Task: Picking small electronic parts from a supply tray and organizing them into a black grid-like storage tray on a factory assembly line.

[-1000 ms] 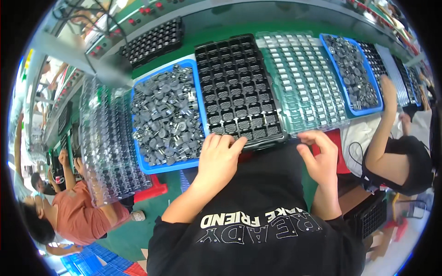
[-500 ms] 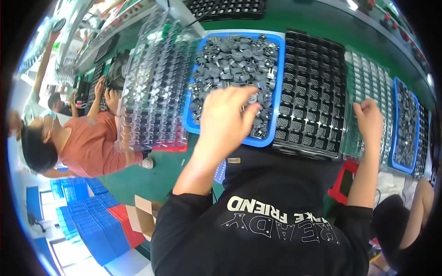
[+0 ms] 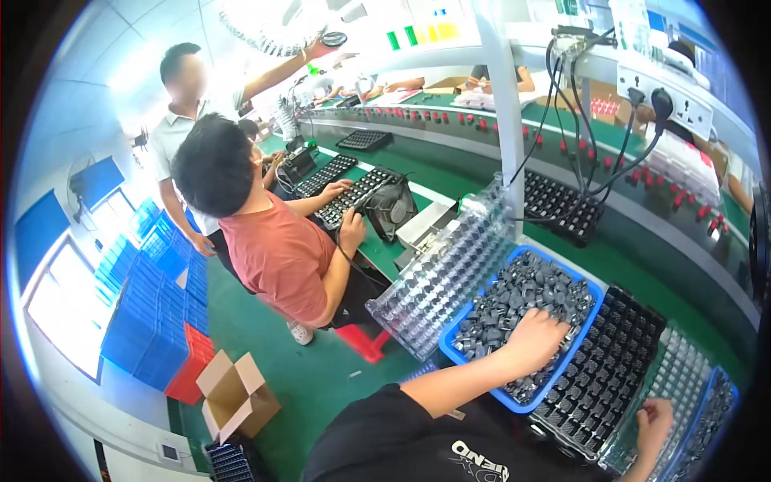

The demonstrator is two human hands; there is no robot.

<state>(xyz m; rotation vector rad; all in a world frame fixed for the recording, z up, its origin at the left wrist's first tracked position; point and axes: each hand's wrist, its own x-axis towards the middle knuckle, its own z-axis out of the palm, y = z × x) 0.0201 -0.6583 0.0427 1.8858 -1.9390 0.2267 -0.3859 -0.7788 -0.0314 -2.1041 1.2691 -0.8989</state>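
My left hand [image 3: 536, 341] rests in a blue plastic basket [image 3: 598, 299] heaped with grey plug heads [image 3: 530, 291], some showing metal prongs. Its fingers curl down among the plugs, and their tips are hidden. Over on the right, my right hand [image 3: 654, 419] hovers above a clear blister tray [image 3: 676, 363] with its fingers bent inward. Whatever those fingers may hold is too small to make out. Between the two hands lies a black tray [image 3: 606, 361] with rows of pockets.
Another clear blister tray [image 3: 450, 289] leans left of the basket. At far right stands a second blue basket [image 3: 707, 422] of grey parts. A metal post [image 3: 502, 104] with hanging cables rises behind. A co-worker in a red shirt [image 3: 277, 249] sits left, near an open carton [image 3: 237, 394].
My view has swung up and to the left, bringing the co-workers and the conveyor into sight. The left hand stays in the basket, now with fingers curled lower; the right stays by the clear tray.
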